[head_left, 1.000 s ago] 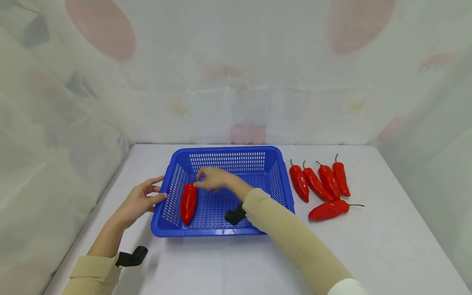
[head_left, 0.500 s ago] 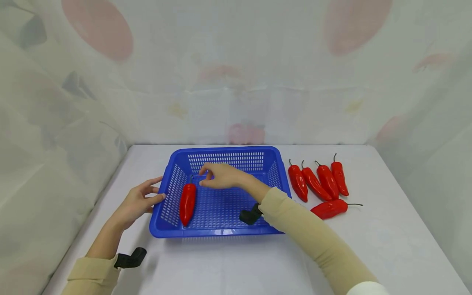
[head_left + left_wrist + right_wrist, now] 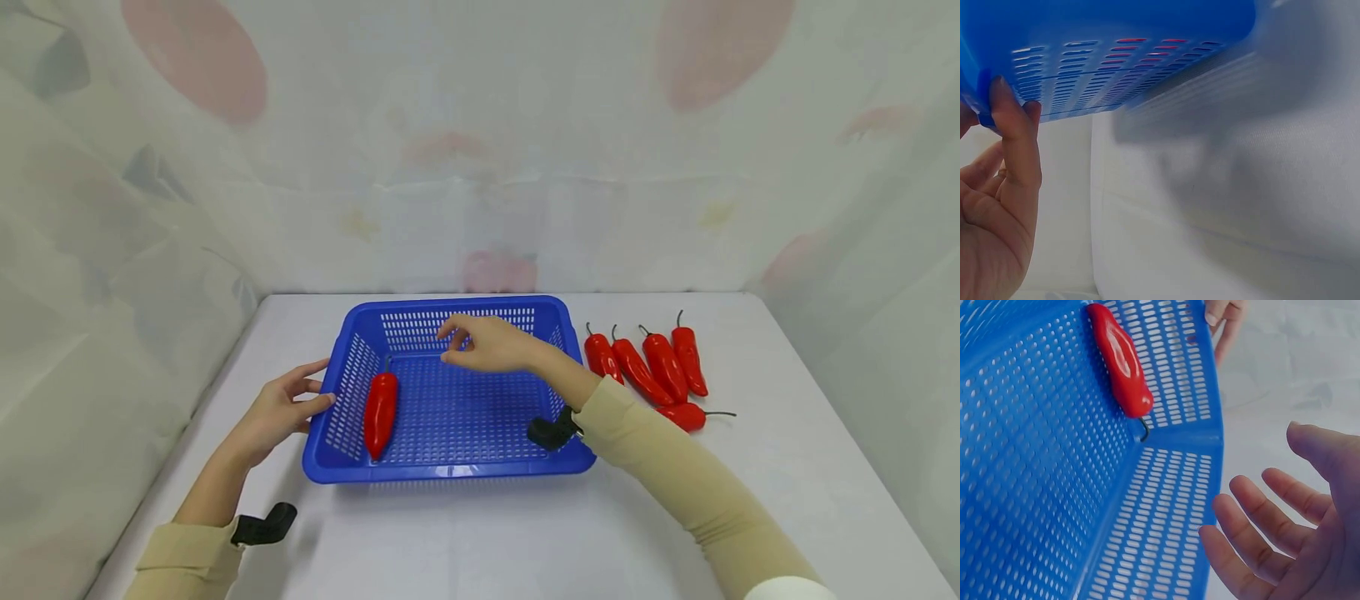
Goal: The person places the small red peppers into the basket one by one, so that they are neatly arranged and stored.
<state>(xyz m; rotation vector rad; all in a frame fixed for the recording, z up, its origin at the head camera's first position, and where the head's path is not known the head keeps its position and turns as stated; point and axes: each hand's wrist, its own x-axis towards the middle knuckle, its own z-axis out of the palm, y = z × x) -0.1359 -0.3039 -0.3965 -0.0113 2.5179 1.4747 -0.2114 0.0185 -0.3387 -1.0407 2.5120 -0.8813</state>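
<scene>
A blue plastic basket (image 3: 450,472) with slotted walls sits on the white table. My left hand (image 3: 273,414) grips its left rim, thumb and fingers on either side; the left wrist view shows the fingertips on the rim (image 3: 985,94). Inside, along the left wall, lies one red chili pepper (image 3: 381,415), its stem toward the back. My right hand (image 3: 487,343) hovers over the basket's back part, holding nothing. In the right wrist view its fingers (image 3: 1254,515) are loosely bent and spread apart, away from the pepper (image 3: 1121,362).
Several more red peppers lie on the table right of the basket, four-walled by nothing but tabletop. One slim pepper (image 3: 689,360) is farthest right; another, lying crosswise (image 3: 686,416), is partly behind my right sleeve (image 3: 660,467). A patterned pale curtain (image 3: 480,208) surrounds the table.
My right hand has moved right and back, away from the pepper in the basket, its forearm now covering part of the loose peppers. The left hand stays on the rim.
</scene>
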